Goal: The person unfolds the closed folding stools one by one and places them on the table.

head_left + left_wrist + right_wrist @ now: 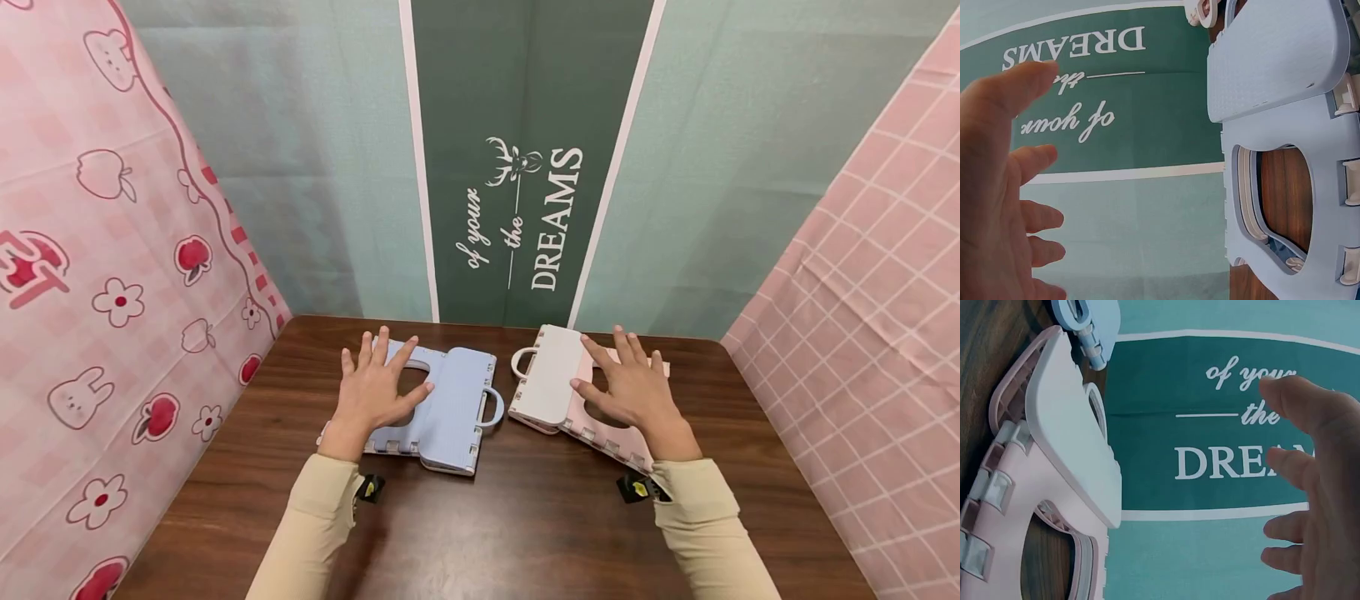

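Note:
A blue plastic folding stool (459, 408) lies folded flat on the wooden table, its loop handle pointing right. Over its left part my left hand (371, 396) is spread, fingers straight; the left wrist view shows a gap between hand and stool. To the right lies a pink folding stool (997, 519) with a white seat (551, 375), also folded, its loop handle facing the blue one. My right hand (636, 392) spreads above its pink part, and the right wrist view shows it apart from the stool. Neither hand holds anything. Each stool has an oval opening between its legs.
The brown wooden table (517, 525) ends at a green curtain (480, 83) with white lettering. A pink patterned cloth (112, 250) hangs on the left, a pink checked one (885, 275) on the right.

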`<action>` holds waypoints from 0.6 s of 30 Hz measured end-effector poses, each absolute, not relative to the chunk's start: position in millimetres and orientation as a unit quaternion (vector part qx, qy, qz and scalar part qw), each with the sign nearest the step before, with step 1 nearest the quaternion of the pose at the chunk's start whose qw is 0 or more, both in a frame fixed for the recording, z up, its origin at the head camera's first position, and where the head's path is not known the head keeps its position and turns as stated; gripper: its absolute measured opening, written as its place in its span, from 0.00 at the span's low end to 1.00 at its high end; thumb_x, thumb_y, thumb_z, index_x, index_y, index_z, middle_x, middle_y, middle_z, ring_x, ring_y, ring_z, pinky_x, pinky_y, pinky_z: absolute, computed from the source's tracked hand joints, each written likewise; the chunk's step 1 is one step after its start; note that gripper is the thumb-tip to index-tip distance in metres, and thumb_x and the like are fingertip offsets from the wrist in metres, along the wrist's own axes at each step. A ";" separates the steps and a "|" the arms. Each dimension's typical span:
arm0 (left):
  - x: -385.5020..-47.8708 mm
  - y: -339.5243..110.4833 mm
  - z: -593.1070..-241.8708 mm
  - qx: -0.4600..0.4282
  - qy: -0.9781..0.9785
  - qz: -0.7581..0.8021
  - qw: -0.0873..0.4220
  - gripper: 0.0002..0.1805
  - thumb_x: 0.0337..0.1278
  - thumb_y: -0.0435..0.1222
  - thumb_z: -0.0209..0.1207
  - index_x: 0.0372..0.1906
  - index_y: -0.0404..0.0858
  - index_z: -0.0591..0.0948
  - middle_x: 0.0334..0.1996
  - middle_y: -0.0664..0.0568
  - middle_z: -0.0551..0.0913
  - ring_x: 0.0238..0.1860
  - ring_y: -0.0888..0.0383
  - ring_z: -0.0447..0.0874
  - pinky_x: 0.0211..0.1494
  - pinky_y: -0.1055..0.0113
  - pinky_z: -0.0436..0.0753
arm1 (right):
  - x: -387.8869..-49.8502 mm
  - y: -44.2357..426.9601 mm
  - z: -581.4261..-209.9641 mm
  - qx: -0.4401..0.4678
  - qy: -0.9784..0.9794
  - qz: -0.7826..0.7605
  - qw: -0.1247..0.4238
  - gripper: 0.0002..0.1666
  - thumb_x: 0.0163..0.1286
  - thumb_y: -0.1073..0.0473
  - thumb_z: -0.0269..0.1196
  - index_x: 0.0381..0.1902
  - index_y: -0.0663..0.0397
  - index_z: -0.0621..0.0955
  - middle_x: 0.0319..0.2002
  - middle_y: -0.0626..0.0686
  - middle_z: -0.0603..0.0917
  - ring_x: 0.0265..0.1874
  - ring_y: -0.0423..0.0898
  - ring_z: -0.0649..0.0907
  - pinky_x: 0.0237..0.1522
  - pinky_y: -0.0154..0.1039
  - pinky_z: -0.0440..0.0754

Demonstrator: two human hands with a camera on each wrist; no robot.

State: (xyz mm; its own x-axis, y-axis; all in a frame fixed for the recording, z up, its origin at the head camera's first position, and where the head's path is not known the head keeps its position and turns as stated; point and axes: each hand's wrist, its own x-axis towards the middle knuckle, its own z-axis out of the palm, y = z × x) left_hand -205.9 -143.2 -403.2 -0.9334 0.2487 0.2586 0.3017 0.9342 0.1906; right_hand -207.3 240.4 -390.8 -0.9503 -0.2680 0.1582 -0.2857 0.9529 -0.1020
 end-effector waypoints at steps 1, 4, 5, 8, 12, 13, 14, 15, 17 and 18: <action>-205.9 -143.4 -403.2 -0.145 -0.975 -0.109 0.125 0.40 0.52 0.60 0.54 0.69 0.48 0.64 0.68 0.34 0.54 0.67 0.36 0.49 0.60 0.35 0.51 | -207.3 240.1 -390.8 0.142 -0.985 0.056 0.075 0.44 0.63 0.31 0.51 0.71 0.46 0.60 0.66 0.71 0.56 0.63 0.69 0.59 0.55 0.69 0.53; -205.8 -143.4 -402.7 -0.158 -0.971 -0.095 0.153 0.32 0.52 0.53 0.59 0.63 0.45 0.72 0.61 0.34 0.67 0.58 0.37 0.67 0.52 0.40 0.66 | -206.7 239.0 -390.2 0.148 -0.984 0.036 0.088 0.40 0.61 0.38 0.56 0.67 0.49 0.65 0.59 0.70 0.67 0.55 0.67 0.69 0.48 0.67 0.66; -205.7 -143.5 -402.4 -0.161 -0.969 -0.090 0.162 0.30 0.52 0.51 0.60 0.60 0.44 0.75 0.57 0.35 0.71 0.54 0.38 0.71 0.48 0.42 0.70 | -206.5 238.5 -389.7 0.149 -0.984 0.031 0.091 0.39 0.60 0.40 0.58 0.66 0.51 0.67 0.57 0.69 0.70 0.53 0.67 0.72 0.44 0.66 0.69; -205.1 -143.5 -401.5 -0.164 -0.967 -0.082 0.175 0.26 0.51 0.47 0.61 0.55 0.42 0.79 0.50 0.38 0.77 0.46 0.39 0.77 0.41 0.45 0.73 | -205.7 237.6 -388.9 0.153 -0.983 0.025 0.096 0.35 0.59 0.45 0.60 0.62 0.55 0.72 0.52 0.67 0.75 0.51 0.63 0.74 0.40 0.63 0.73; -201.7 -144.0 -401.7 -0.173 -0.964 -0.084 0.183 0.27 0.49 0.48 0.62 0.55 0.42 0.79 0.50 0.38 0.77 0.45 0.40 0.77 0.39 0.46 0.74 | -202.2 235.8 -390.5 0.156 -0.982 0.034 0.102 0.35 0.58 0.46 0.61 0.61 0.55 0.73 0.51 0.66 0.76 0.49 0.62 0.76 0.39 0.63 0.74; -200.1 -144.3 -402.1 -0.177 -0.963 -0.087 0.186 0.27 0.48 0.48 0.63 0.55 0.41 0.79 0.50 0.37 0.77 0.45 0.40 0.77 0.39 0.45 0.74 | -200.6 235.3 -392.3 0.159 -0.981 0.038 0.106 0.35 0.58 0.46 0.62 0.61 0.55 0.73 0.51 0.66 0.76 0.48 0.62 0.76 0.38 0.62 0.74; -198.3 -144.8 -402.7 -0.181 -0.961 -0.090 0.189 0.27 0.48 0.48 0.63 0.55 0.41 0.79 0.50 0.37 0.77 0.46 0.40 0.77 0.39 0.45 0.74 | -198.8 234.4 -394.4 0.161 -0.980 0.043 0.111 0.36 0.57 0.45 0.62 0.61 0.55 0.73 0.51 0.66 0.76 0.48 0.62 0.76 0.37 0.62 0.75; -196.4 -145.3 -403.5 -0.184 -0.959 -0.096 0.192 0.27 0.47 0.48 0.63 0.54 0.41 0.79 0.50 0.37 0.77 0.46 0.40 0.77 0.40 0.44 0.74 | -197.0 233.2 -396.9 0.167 -0.978 0.048 0.118 0.36 0.57 0.45 0.63 0.61 0.55 0.73 0.51 0.65 0.76 0.47 0.62 0.77 0.36 0.61 0.75; -192.8 -146.8 -405.5 -0.188 -0.956 -0.109 0.195 0.28 0.45 0.47 0.64 0.54 0.42 0.78 0.50 0.36 0.77 0.48 0.40 0.77 0.41 0.42 0.74 | -193.3 230.2 -403.2 0.177 -0.974 0.057 0.127 0.37 0.56 0.45 0.64 0.61 0.55 0.73 0.50 0.65 0.77 0.44 0.61 0.78 0.34 0.58 0.77; -191.5 -147.7 -407.1 -0.188 -0.956 -0.114 0.194 0.28 0.45 0.47 0.64 0.55 0.42 0.78 0.51 0.36 0.76 0.49 0.41 0.76 0.42 0.42 0.74 | -191.6 228.3 -406.6 0.181 -0.973 0.062 0.129 0.37 0.55 0.45 0.64 0.61 0.55 0.73 0.50 0.64 0.77 0.44 0.61 0.78 0.33 0.57 0.77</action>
State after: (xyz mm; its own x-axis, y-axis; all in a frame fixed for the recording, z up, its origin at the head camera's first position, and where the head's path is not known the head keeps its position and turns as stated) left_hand -191.5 -147.7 -407.1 -0.8540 0.3155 0.4136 0.4042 0.9029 0.1459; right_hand -191.6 228.3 -406.6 -0.9011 -0.3359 0.2743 -0.3680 0.9269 -0.0736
